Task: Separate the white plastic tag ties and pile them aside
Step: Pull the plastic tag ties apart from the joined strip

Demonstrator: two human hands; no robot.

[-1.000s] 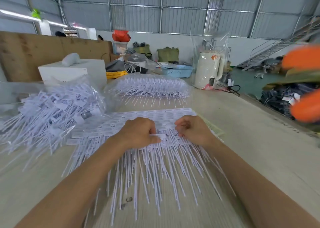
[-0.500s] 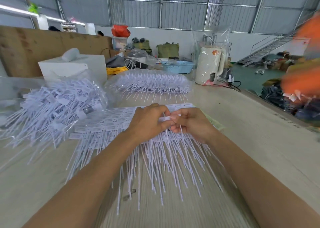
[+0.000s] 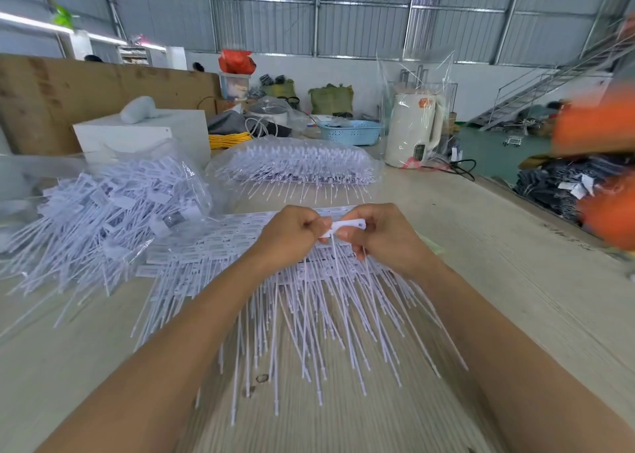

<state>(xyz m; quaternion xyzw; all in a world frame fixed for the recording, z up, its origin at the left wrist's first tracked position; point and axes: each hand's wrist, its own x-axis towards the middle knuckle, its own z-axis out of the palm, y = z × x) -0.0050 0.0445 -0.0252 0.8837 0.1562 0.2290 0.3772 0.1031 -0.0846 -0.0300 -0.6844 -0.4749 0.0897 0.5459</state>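
1. Head view, the hands: the left hand (image 3: 292, 234) and the right hand (image 3: 385, 236) meet above the middle of the tabletop (image 3: 498, 281), knuckles turned toward each other, both with fingers curled.
2. Between them is one white tag tie (image 3: 347, 226). Its flat head lies across the gap, the right hand's thumb and fingers pinching its right part, the left hand's fingertips pinching its left end (the exact contact there is partly hidden by the knuckles).
3. The tie's thin tail hangs down from the head, just beside the right hand's fingers, toward the sheet below.
4. Under the hands lies a sheet of joined ties (image 3: 213, 246), heads in rows toward the far edge, tails fanned out toward the near edge.
5. A loose pile of ties (image 3: 103, 212) sits near the left edge, partly on clear plastic wrap.
6. A bagged bundle of ties (image 3: 295, 164) lies farther back, beyond the sheet, well apart from the hands.
7. At the far edge stand a white box (image 3: 144, 136), a blue basket (image 3: 350, 131) and a white kettle (image 3: 412, 129) in clear wrap.
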